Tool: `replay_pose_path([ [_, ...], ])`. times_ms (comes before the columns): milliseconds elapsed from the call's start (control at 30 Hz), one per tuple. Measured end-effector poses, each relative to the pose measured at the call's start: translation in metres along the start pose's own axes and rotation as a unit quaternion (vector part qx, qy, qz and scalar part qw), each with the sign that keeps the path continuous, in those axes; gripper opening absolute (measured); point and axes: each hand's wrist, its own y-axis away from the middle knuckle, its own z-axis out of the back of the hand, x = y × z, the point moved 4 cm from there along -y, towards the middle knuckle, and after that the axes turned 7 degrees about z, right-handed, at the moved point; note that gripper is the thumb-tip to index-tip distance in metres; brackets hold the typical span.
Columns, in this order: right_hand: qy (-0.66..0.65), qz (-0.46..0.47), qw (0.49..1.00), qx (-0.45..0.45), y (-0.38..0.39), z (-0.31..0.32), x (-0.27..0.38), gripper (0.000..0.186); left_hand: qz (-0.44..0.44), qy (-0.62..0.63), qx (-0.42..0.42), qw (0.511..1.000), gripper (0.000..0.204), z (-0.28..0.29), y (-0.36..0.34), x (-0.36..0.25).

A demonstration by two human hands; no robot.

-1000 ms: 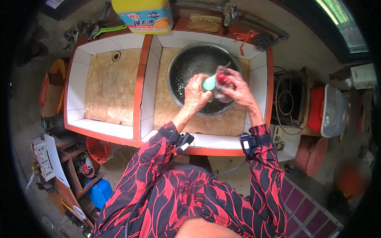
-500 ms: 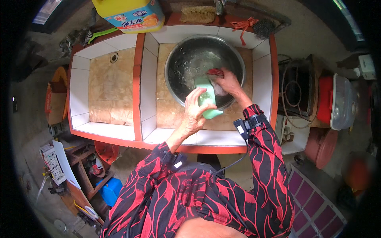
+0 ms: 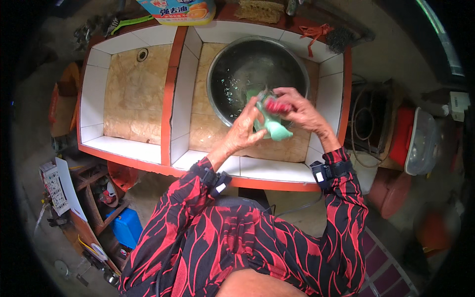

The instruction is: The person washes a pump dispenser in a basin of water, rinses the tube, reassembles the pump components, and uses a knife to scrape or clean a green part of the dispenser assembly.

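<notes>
Over the near side of a round metal basin (image 3: pixel 214 103) with water and suds in it, my left hand (image 3: pixel 240 131) is closed on a light green plastic piece (image 3: pixel 278 130). This piece has a rounded, knob-like near end; its far part is blurred and partly covered by my fingers, so I cannot tell its kind. My right hand (image 3: pixel 306 115) is closed round a red and whitish wad (image 3: pixel 277 106), cloth-like but smeared by motion. It presses against the upper part of the green piece.
The basin stands in the right compartment of a tiled sink with an orange rim (image 3: pixel 170 109). The left compartment has a drain (image 3: pixel 142 54). Along the back ledge are a yellow detergent jug (image 3: pixel 190 17), a sponge-like pad (image 3: pixel 260 11), red strips (image 3: pixel 315 33) and a dark scrubber (image 3: pixel 340 40).
My right hand has lifted from inside the basin to its near right side, with the red wad. The green piece has tilted, its near end swinging right. The view has shifted a little.
</notes>
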Motion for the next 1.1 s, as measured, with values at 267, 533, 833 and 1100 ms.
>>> replay_pose_path([
  [267,0.106,-0.013,0.994,-0.028,-0.04,-0.007,-0.005,0.041,0.032,-0.102,-0.183,0.977,0.082,0.0,0.007,-0.02],
  [533,0.092,0.069,0.992,0.047,-0.058,-0.001,0.009,0.035,0.144,0.02,-0.154,0.977,0.072,-0.007,-0.018,0.005],
  [833,0.156,-0.089,0.965,-0.193,-0.066,0.039,-0.046,0.036,0.153,-0.049,-0.002,0.987,0.066,0.01,-0.057,-0.004],
  [1100,0.517,-0.136,0.835,-0.131,-0.046,-0.005,0.066,0.046,0.171,-0.206,-0.061,0.961,0.064,-0.018,-0.072,-0.021],
])
